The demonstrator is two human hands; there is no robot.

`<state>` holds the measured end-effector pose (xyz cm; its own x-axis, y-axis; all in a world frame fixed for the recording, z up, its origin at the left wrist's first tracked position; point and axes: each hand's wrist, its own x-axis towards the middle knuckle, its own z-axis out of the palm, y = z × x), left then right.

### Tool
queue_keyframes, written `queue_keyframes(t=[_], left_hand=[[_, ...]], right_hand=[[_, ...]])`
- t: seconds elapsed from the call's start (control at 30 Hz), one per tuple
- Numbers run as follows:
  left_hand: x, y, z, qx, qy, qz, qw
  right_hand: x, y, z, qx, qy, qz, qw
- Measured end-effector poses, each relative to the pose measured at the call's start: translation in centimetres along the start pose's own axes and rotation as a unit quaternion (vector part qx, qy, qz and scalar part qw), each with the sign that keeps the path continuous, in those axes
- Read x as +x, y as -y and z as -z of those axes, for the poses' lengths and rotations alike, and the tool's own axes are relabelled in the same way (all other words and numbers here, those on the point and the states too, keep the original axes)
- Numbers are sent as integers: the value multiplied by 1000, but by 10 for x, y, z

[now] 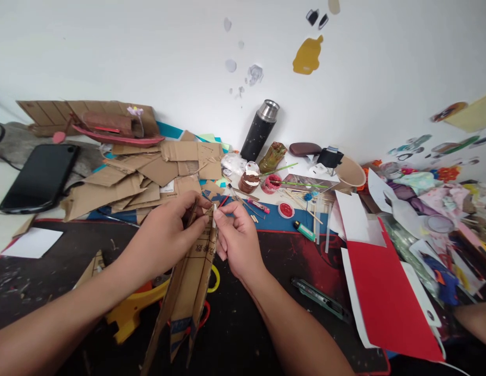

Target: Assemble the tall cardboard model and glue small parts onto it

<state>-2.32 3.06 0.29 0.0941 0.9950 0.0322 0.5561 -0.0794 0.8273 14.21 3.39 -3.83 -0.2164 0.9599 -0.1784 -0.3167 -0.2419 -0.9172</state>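
My left hand (176,227) is closed around the far end of a long folded cardboard piece (192,282), which has printed characters and blue patches on it. Its near end points down towards me. At the right edge of that far end, my right hand (237,235) pinches a small white strip (215,208) against the cardboard; what the strip is made of I cannot make out. Under the cardboard lie a yellow glue gun (139,308), partly hidden, and yellow and red rings (214,279) that look like scissor handles.
Cardboard scraps (121,183) are heaped behind my left hand, near a red model boat (117,138) and a phone (39,177). Further back stand a black flask (261,130) and paint jars (272,183). A utility knife (320,297) and red sheet (388,292) lie to the right.
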Motion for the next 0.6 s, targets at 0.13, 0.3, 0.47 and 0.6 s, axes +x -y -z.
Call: queue_keyframes(t=[0.13, 0.3, 0.47, 0.6], left_hand=[[1, -1, 0, 0, -1, 3, 1000], [1, -1, -1, 0, -6, -3, 1000], [2, 0, -2, -8, -8, -8, 1000], [2, 0, -3, -16, -5, -10, 1000]], right_hand=[[0, -1, 0, 4, 1, 0, 1000], [0, -4, 1, -5, -3, 0, 1000], [0, -5, 2, -5, -1, 3, 1000], [-1, -5, 1, -4, -5, 6, 1000]])
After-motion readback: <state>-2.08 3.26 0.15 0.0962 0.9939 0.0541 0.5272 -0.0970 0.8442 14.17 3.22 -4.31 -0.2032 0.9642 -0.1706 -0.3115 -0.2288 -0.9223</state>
